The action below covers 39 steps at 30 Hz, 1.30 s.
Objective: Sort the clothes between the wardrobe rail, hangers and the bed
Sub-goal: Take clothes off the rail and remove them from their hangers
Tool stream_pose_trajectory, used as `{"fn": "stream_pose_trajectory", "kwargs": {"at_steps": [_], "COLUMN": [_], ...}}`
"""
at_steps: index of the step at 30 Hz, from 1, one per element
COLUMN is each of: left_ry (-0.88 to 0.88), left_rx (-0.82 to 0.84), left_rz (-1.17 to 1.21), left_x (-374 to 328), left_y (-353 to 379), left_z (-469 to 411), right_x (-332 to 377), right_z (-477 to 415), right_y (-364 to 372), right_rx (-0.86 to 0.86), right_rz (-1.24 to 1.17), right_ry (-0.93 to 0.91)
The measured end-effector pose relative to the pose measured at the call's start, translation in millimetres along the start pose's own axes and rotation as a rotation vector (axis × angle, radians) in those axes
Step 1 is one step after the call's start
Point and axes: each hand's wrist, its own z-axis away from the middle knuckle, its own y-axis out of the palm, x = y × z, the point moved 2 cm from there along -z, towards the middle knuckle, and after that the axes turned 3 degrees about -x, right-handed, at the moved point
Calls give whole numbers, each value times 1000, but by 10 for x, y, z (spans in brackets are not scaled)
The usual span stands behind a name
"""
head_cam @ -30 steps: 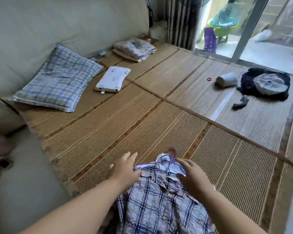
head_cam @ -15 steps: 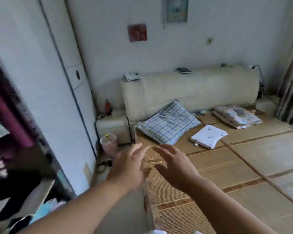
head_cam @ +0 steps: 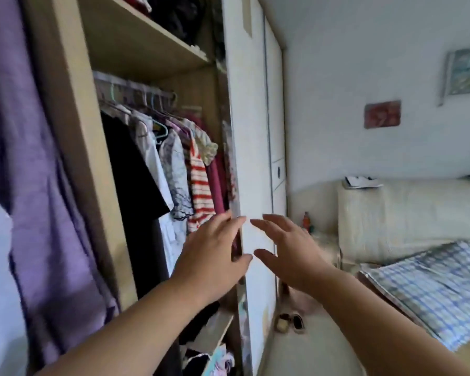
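**Both hands open before the wardrobe**

In the centre of the frame the left hand (head_cam: 215,256) and the right hand (head_cam: 288,251) are raised side by side, apart. Each grip is released, with the fingers spread. Clothes hang close together on the metal wardrobe rail (head_cam: 136,89) in the upper left: a long black garment (head_cam: 130,172), a pale blue plastic hanger (head_cam: 160,130) and a red-and-white striped top (head_cam: 200,185). The white sliding wardrobe door (head_cam: 253,131) stands behind the fingertips. A blue checked pillow (head_cam: 432,283) lies on the bed with cream padded headboard (head_cam: 404,218) at lower right.
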Motion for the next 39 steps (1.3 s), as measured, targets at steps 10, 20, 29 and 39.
{"fn": "stream_pose_trajectory", "kwargs": {"at_steps": [10,20,29,39], "left_ry": [-68,-540,-571,-586], "left_rx": [-537,-798,-961,-997], "left_rz": [-386,-518,-590,-638], "left_x": [881,1168,1164,1125], "left_y": [-1144,-1827,-1764,-1727], "left_z": [-529,-1347,-1401,-1396], "right_x": [808,1397,1934,2179], "right_z": [-1488,-3072,-3830,-4179], "right_y": [123,96,379,469], "right_rx": [-118,-74,-62,-6], "right_rz": [-149,-345,-357,-340], "right_ry": [-319,-662,-637,-480]}}
